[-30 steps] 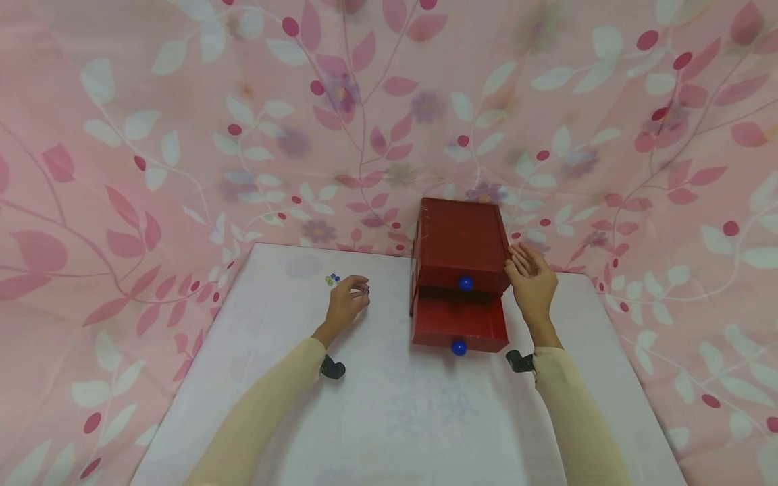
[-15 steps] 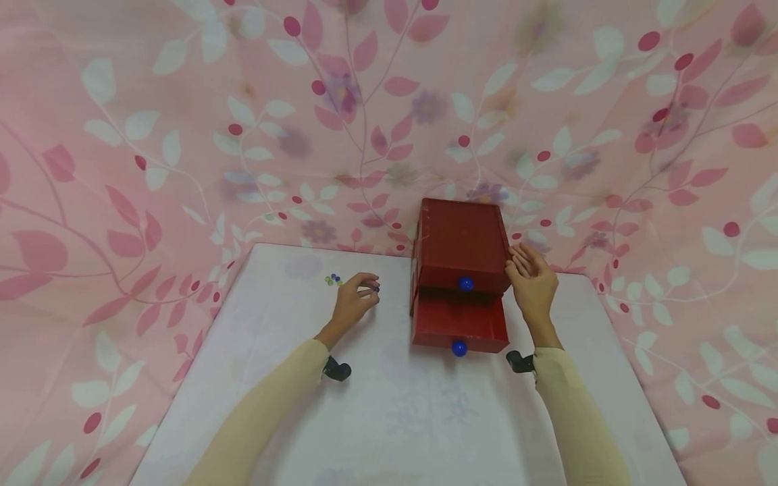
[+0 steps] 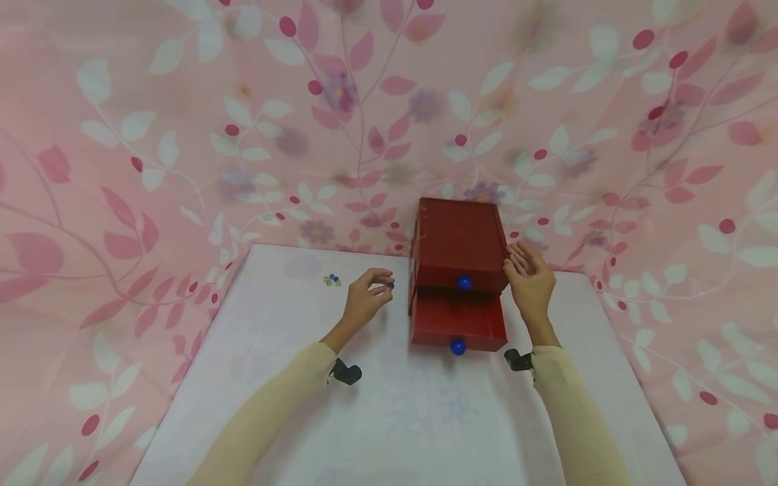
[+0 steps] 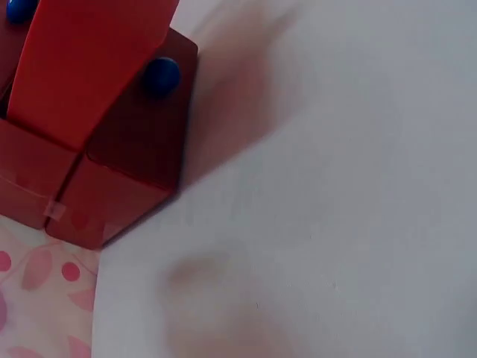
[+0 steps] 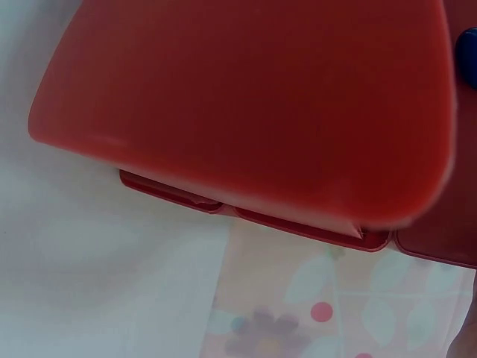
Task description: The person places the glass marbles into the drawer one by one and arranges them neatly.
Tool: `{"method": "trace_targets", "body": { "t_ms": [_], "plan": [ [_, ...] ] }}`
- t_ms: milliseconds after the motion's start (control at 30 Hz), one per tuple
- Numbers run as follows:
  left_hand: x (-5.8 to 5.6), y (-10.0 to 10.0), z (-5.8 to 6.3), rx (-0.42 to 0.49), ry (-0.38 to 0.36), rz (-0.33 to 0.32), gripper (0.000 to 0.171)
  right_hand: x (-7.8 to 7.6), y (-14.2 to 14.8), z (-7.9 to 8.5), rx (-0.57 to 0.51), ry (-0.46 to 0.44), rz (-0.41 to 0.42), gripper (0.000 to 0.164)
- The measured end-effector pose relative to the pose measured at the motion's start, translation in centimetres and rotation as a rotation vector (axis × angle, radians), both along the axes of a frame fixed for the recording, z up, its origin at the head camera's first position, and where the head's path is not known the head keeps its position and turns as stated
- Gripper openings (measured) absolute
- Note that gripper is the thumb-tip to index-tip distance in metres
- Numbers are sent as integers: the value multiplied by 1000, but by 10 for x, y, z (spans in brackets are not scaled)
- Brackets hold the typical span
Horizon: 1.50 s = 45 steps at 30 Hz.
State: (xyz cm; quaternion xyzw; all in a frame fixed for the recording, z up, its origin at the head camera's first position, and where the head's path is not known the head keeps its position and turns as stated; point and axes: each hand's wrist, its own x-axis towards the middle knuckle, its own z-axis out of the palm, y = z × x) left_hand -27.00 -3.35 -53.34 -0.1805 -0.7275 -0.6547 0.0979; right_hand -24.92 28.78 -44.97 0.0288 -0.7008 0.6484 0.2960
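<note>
A red drawer cabinet (image 3: 462,236) stands at the back of the table, its middle drawer (image 3: 458,320) pulled out. Blue round knobs show on the drawer fronts, with a lower knob (image 4: 162,77) visible in the left wrist view. Left of the cabinet, my left hand (image 3: 366,297) pinches a small dark blue bead or marble (image 3: 391,285) between thumb and fingertips. My right hand (image 3: 531,283) rests its fingers against the right side of the cabinet. In the right wrist view the drawer's side (image 5: 246,97) fills most of the picture.
Several small green and blue glass beads or marbles (image 3: 331,279) lie in a cluster on the white-covered table (image 3: 413,418), left of my left hand. A pink floral cloth (image 3: 365,121) hangs behind the table.
My left hand has moved right, away from the bead cluster and closer to the cabinet, with the small blue bead in its fingertips. The right hand and drawer have stayed put.
</note>
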Motion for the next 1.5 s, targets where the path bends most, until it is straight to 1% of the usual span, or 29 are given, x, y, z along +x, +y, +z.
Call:
{"method": "trace_targets", "body": {
  "t_ms": [133,233,533,733,1033,1133,1267,1500],
  "plan": [
    [12,5,20,-1,39,-31,30,0,1,0,-3,-7,1,46],
    [16,8,24,3,31,-63,30,0,1,0,-6,-9,4,46],
    [22,20,26,40,35,-179,33,1,1,1,5,-14,1,46],
    [25,30,25,29,25,-205,35,0,1,0,9,-3,6,45],
    [32,40,32,-14,21,-239,36,0,1,0,11,-1,0,45],
    [28,46,23,-29,37,-239,36,1,1,0,5,2,3,45],
    [20,53,8,-46,52,-249,37,1,0,0,0,3,5,46],
    [18,60,3,-46,80,-307,36,1,1,-1,8,4,2,45]
  ]
}}
